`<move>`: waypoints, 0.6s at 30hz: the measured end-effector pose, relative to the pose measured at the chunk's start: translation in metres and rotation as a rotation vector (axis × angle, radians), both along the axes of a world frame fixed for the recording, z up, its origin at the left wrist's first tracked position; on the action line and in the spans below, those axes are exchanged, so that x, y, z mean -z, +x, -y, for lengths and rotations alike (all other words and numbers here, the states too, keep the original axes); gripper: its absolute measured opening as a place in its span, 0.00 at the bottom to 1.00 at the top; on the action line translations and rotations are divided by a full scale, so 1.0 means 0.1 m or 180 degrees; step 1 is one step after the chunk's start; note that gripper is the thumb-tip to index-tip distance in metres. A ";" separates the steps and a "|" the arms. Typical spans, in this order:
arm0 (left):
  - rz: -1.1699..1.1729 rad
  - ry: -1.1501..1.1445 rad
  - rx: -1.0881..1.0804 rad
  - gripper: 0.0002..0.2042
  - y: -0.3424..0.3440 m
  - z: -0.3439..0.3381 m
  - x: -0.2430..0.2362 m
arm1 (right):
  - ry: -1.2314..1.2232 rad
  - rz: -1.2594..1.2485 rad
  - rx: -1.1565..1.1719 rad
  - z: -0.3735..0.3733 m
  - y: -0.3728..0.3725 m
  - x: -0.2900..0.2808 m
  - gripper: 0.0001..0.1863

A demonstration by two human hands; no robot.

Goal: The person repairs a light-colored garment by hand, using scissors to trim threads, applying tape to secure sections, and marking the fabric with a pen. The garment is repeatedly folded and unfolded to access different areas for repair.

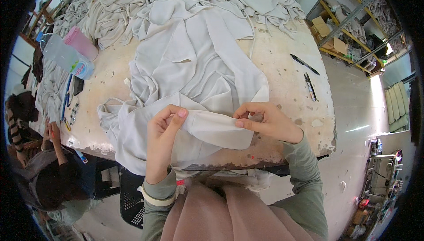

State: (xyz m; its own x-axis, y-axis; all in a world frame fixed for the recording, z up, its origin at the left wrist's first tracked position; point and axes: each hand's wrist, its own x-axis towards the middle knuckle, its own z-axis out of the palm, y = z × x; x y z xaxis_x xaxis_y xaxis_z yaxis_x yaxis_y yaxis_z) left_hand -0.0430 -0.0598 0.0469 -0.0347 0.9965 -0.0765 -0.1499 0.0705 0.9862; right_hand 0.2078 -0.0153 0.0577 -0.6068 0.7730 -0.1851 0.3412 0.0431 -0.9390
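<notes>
Though limp, smooth, curved pale cloth (223,134)

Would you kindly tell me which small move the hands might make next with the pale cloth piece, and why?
Perhaps ease the right hand slightly outward to smooth the pale cloth piece: it is pinched toward one end by the left hand and toward the other by the right, yet a fold line crosses it and its lower edge bows.
</notes>
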 end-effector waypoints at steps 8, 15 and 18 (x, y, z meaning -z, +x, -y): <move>0.0524 0.0312 -0.0752 0.09 -0.30 0.15 0.05 | 0.0622 0.0262 -0.0582 -0.15 0.06 0.10 0.12; -0.1609 0.0569 -0.1934 0.09 -0.68 0.09 -0.23 | 0.1820 0.0041 -0.0491 -0.17 -0.15 0.17 0.09; -0.3323 0.1769 -0.1394 0.15 -0.41 0.06 -0.20 | 0.2439 -0.0185 -0.0566 -0.08 -0.41 0.06 0.07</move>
State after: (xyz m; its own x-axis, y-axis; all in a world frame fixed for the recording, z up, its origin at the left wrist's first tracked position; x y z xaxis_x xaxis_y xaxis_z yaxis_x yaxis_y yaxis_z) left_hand -0.0836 -0.0654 0.0665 -0.1606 0.7748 0.6114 0.8111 -0.2494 0.5291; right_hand 0.1668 -0.0077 0.0517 -0.7256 0.5628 0.3959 0.2198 0.7348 -0.6417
